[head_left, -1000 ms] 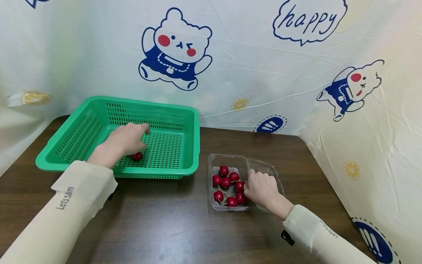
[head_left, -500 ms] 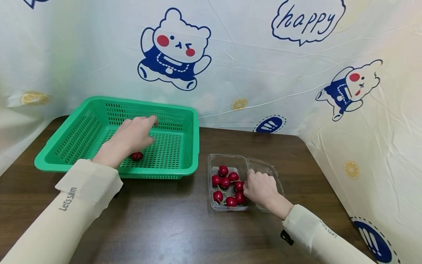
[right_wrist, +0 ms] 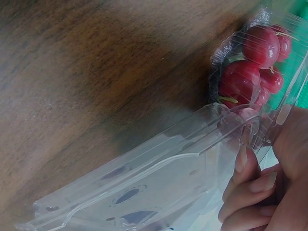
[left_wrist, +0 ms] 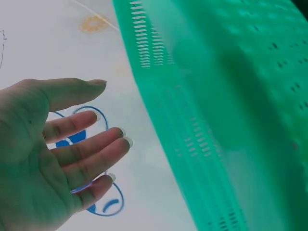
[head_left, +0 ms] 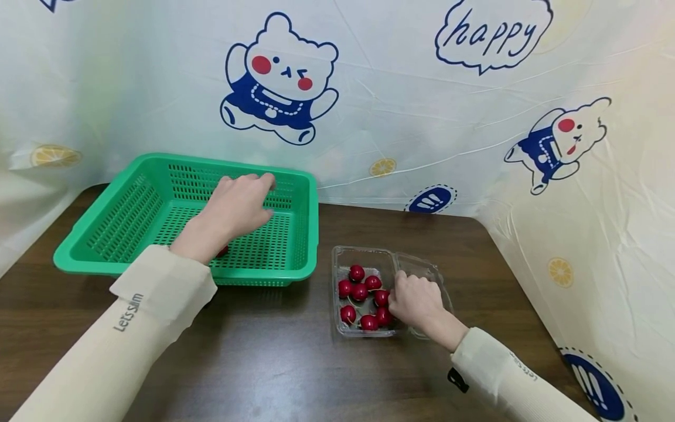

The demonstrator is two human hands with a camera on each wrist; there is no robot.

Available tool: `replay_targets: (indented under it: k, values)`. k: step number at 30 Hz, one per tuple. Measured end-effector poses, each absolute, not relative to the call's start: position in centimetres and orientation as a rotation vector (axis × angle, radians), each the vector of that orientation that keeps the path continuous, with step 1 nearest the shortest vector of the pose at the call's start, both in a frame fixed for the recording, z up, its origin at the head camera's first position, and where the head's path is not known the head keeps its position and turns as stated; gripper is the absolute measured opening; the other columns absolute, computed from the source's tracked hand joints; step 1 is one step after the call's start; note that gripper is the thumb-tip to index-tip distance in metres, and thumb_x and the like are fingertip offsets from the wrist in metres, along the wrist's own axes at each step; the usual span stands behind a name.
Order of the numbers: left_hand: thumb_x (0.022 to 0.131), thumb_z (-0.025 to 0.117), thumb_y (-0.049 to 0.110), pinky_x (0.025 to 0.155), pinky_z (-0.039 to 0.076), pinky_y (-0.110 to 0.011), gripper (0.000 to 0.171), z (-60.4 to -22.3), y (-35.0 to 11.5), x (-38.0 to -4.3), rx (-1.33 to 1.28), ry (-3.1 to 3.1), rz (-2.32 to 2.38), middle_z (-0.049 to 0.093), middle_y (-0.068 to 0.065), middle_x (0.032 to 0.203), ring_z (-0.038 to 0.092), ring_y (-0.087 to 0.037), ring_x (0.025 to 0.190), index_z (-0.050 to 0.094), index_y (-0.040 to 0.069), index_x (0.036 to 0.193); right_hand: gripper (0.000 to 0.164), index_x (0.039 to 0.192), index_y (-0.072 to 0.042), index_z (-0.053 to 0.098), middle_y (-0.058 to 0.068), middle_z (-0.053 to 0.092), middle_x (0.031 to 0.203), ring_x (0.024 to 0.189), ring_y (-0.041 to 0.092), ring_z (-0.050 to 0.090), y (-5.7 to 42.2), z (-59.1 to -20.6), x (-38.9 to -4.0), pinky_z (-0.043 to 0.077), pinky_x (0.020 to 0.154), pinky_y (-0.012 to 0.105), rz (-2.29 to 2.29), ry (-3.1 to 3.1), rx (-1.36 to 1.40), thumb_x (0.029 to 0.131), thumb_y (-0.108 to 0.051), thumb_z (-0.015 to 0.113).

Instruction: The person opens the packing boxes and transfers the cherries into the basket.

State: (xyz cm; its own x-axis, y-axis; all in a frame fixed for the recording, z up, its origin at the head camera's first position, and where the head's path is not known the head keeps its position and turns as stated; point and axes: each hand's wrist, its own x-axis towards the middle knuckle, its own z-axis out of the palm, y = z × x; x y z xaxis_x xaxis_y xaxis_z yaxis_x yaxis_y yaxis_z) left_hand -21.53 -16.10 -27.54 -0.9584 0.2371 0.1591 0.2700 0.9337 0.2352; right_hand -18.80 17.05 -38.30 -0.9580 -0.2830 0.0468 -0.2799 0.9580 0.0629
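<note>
My left hand [head_left: 234, 208] hovers over the green basket [head_left: 274, 274]; in the left wrist view its palm shows bare, fingers relaxed and slightly bent. A dark red cherry [head_left: 222, 252] lies in the basket, mostly hidden behind my left wrist. To the right stands a clear plastic clamshell box [head_left: 337, 305] with its lid [right_wrist: 144, 187] folded out to the right. Several red cherries [head_left: 359, 292] with stems lie inside it. My right hand [head_left: 416, 298] pinches the box's edge at the hinge between thumb and curled fingers.
The dark brown wooden table [head_left: 274, 351] carries the basket at the left and the box right of centre. A pale printed curtain [head_left: 379, 105] with cartoon bears hangs right behind the table and along its sides.
My left hand has risen and moved right and away over the basket, its wrist now covering most of the cherry. The right hand and the box have stayed in place.
</note>
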Motion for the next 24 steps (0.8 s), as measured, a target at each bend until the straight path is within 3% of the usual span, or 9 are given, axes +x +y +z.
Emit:
replay_targets:
  k: [13,24]
  values:
    - [0.085,0.064,0.036,0.094,0.043,-0.062,0.052,-27.4,-12.8,-21.8,-0.465,-2.983,-0.404,0.066,-0.020,0.122,0.059,-0.036,0.110,0.056,0.005,0.126,0.019,0.068,-0.006,0.052,0.013,0.059,0.056,0.043,0.028,0.053,17.0,-38.2,-18.7,0.042,0.035,0.040,-0.085,-3.066,0.427,0.082,-0.019,0.056]
    - [0.085,0.065,0.040,0.101,0.037,-0.060,0.050,-27.5,-9.7,-21.6,-0.573,-2.976,-0.359,0.066,-0.014,0.123,0.059,-0.032,0.111,0.058,0.011,0.124,0.019,0.069,-0.006,0.052,0.014,0.061,0.059,0.046,0.030,0.056,17.1,-38.1,-18.8,0.043,0.037,0.041,-0.085,-3.065,0.428,0.082,-0.019,0.056]
